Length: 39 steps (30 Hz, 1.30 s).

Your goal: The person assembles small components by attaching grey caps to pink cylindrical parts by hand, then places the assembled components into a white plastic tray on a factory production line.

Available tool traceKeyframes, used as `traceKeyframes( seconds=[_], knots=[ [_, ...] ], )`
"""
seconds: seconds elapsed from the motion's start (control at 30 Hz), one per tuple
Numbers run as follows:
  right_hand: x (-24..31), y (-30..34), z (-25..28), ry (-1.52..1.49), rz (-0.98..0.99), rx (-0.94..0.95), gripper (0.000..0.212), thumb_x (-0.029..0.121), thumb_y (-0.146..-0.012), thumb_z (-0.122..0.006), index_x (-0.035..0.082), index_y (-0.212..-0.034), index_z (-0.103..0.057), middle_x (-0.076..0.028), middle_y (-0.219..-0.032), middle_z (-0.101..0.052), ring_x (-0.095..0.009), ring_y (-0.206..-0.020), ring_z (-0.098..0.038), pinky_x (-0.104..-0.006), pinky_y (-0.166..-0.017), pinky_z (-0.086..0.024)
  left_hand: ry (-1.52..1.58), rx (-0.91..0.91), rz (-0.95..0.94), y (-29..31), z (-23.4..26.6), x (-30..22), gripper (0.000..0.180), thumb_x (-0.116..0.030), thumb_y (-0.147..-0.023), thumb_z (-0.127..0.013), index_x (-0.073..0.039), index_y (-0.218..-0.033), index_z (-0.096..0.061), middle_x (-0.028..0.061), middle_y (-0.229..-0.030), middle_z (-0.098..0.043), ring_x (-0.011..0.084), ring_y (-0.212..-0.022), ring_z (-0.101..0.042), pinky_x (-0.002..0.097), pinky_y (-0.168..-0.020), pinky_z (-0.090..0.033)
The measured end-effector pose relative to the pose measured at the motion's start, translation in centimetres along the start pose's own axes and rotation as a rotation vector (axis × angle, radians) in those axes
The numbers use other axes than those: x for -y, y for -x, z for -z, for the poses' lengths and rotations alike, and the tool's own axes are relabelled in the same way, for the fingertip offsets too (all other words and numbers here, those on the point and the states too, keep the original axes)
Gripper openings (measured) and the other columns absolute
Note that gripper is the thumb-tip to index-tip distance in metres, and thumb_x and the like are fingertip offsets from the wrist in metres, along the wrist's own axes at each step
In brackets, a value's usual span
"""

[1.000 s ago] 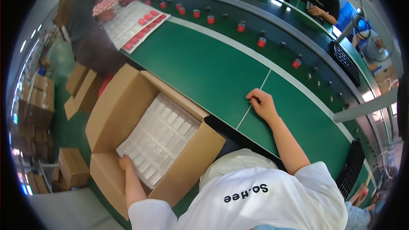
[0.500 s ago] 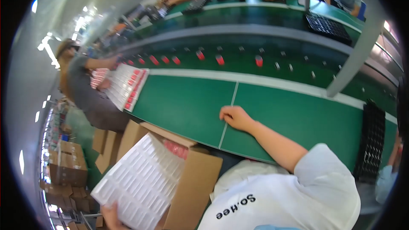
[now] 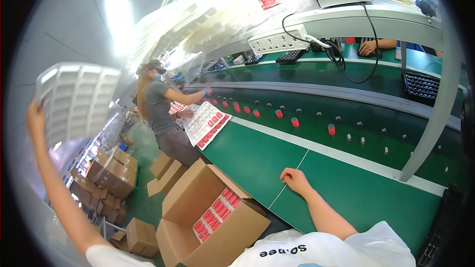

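Note:
My left hand (image 3: 35, 119) is raised high at the left, its fingers closed on the edge of a white plastic tray (image 3: 79, 100) with rows of moulded compartments. My right hand (image 3: 296, 180) rests on the green worktop (image 3: 247, 155), fingers curled in, with nothing visible in them. In front of me an open cardboard box (image 3: 237, 232) holds a white tray filled with red pieces (image 3: 217, 212).
To the left a co-worker (image 3: 161, 99) handles a white tray (image 3: 204, 121) partly filled with red pieces. Red and small metallic parts (image 3: 295, 122) lie along the green conveyor (image 3: 346, 118). A metal post (image 3: 428, 113) rises at the right. Cardboard boxes (image 3: 116, 168) stand on the floor.
My left hand has lifted the white tray from the cardboard box up to the upper left, uncovering the red pieces inside. The view has tilted up; my right hand stays on the worktop.

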State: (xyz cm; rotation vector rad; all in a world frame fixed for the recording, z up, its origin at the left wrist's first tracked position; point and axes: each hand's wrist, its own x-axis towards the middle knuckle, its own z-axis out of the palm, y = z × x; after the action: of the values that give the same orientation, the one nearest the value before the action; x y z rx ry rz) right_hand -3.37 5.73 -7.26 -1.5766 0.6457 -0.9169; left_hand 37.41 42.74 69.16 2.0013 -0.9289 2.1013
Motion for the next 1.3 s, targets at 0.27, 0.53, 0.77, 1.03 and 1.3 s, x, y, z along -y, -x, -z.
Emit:
traceKeyframes(
  seconds=[0.27, 0.53, 0.77, 1.03, 1.3],
  knots=[
    [-1.3, -0.7, 1.0, -0.068, -0.07, 0.022, 0.013, -0.003, -0.082, -0.05, 0.001, -0.083, -0.062, -0.005, -0.075, -0.064, -0.012, -0.072, -0.064, -0.0244, -0.065, -0.05, 0.39, -0.101, -0.147, -6.4, 1.6, -28.2, 0.024, -0.023, -0.093, -0.056, -0.002, -0.101, -0.064, 0.0188, -0.086, -0.066, 0.0345, -0.076, -0.062, 0.0406, -0.066, -0.046],
    [-1.6, -0.2, 1.8, -0.14, -0.125, 0.026, 0.012, -0.004, -0.083, -0.05, 0.001, -0.084, -0.061, -0.004, -0.077, -0.064, -0.012, -0.075, -0.064, -0.0241, -0.068, -0.05, 0.833, 0.412, -0.073, -1.8, 2.1, -37.9, 0.043, -0.035, -0.086, -0.068, 0.001, -0.109, -0.064, 0.0077, -0.096, -0.069, 0.0155, -0.087, -0.062, 0.0303, -0.079, -0.047],
    [-1.1, 0.0, 1.7, -0.202, -0.139, 0.049, 0.012, -0.004, -0.085, -0.05, 0.0, -0.085, -0.061, -0.004, -0.079, -0.064, -0.012, -0.076, -0.064, -0.0242, -0.069, -0.051, 1.392, 0.225, -0.521, 1.7, -1.7, -36.2, 0.074, -0.048, -0.08, -0.07, -0.004, -0.135, -0.047, 0.0117, -0.135, -0.052, 0.0237, -0.123, -0.048, 0.0367, -0.105, -0.035],
    [-1.0, 1.0, 2.7, -0.144, -0.154, 0.03, 0.012, -0.003, -0.085, -0.049, 0.0, -0.086, -0.061, -0.004, -0.079, -0.064, -0.011, -0.076, -0.064, -0.024, -0.069, -0.051, 1.065, 0.221, -0.285, 1.0, -1.9, -44.5, 0.062, -0.035, -0.078, -0.077, -0.003, -0.127, -0.056, 0.0129, -0.108, -0.068, 0.0204, -0.095, -0.062, 0.0325, -0.088, -0.047],
    [-0.6, 2.6, 3.0, -0.142, -0.144, 0.047, 0.013, -0.003, -0.086, -0.049, 0.001, -0.085, -0.061, -0.003, -0.078, -0.064, -0.01, -0.076, -0.063, -0.0235, -0.07, -0.05, 1.22, 0.347, -0.473, -3.1, -5.3, -49.5, 0.062, -0.038, -0.079, -0.076, -0.007, -0.128, -0.055, 0.0091, -0.11, -0.066, 0.0182, -0.1, -0.062, 0.0319, -0.092, -0.045]
  ],
)
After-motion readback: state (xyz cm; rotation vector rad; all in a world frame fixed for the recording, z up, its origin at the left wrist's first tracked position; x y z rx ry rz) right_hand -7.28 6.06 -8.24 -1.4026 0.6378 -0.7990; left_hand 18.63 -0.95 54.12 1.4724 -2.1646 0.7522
